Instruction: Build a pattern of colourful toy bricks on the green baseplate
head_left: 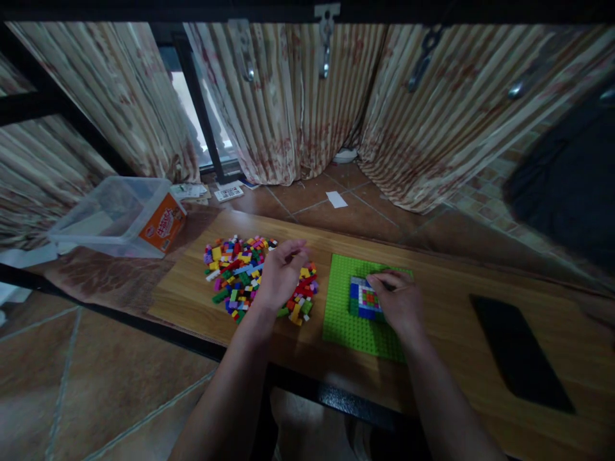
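Brickwork [366, 314] on the green baseplate [337, 310] wants aligned studs and straight-down pressure from the right hand [400, 299], while the left hand [281, 274] curls over loose bricks [240, 264], both fingers' grips unclear.

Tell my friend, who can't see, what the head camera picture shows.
A person's right hand is at a small block build on a green board, while the left hand is over a pile of colorful bricks. The board and pile lie on a wooden table, with a clear box farther left.
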Motion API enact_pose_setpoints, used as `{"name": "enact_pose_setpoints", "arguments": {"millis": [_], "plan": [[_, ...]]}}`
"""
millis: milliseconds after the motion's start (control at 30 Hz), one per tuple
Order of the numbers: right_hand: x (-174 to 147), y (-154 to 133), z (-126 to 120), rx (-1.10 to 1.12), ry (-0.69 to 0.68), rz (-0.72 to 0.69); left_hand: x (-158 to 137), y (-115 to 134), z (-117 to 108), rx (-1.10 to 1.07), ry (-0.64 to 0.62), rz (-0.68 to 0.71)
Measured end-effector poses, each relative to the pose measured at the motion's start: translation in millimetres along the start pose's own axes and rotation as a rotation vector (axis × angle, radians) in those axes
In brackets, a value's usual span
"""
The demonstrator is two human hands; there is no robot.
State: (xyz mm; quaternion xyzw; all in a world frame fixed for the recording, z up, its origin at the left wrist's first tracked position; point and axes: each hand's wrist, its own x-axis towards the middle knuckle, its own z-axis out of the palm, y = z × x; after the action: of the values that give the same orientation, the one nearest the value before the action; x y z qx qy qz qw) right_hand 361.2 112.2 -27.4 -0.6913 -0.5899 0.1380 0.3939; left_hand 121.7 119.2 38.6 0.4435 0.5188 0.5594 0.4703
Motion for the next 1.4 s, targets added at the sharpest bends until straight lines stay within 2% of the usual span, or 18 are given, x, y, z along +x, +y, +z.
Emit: {"name": "enact_pose_setpoints", "arguments": {"millis": [167, 300, 433, 500, 633, 767, 1000, 1233, 1400], "plan": [[-1.8, 3.3, -1.2, 0.005, 0.005, -0.025, 3.7, 1.3, -9.9, -0.036, 0.052, 0.039], [-1.6, -1.2, -4.6, -0.029, 0.004, -0.066, 7.2, 10.0, -24.9, -0.055, 0.141, 0.044], [-5.7, -24.9, -6.9, -0.069, 0.131, -0.184, 8.9, 20.7, -43.8, -0.048, 0.247, 0.053], [-13.7, -42.7, -3.7, -0.018, 0.159, -0.250, 9.4, 23.7, -52.1, -0.062, 0.307, 0.061], [-40.1, -75.2, 14.7, 0.106, 0.019, -0.371, 9.9, 25.7, -64.3, -0.143, 0.417, 0.066], [-59.9, -87.5, 35.8, 0.117, -0.136, -0.453, 9.6, 26.7, -70.8, -0.229, 0.462, 0.061], [-61.4, -88.3, 46.7, 0.090, -0.116, -0.498, 9.0, 29.6, -75.1, -0.292, 0.454, 0.035], [-69.4, -107.0, 54.5, 0.070, -0.208, -0.570, 8.4, 29.3, -76.2, -0.294, 0.461, 0.033], [-71.1, -110.3, 56.4, 0.057, -0.269, -0.660, 8.6, 27.6, -80.5, -0.307, 0.465, 0.037]]}}
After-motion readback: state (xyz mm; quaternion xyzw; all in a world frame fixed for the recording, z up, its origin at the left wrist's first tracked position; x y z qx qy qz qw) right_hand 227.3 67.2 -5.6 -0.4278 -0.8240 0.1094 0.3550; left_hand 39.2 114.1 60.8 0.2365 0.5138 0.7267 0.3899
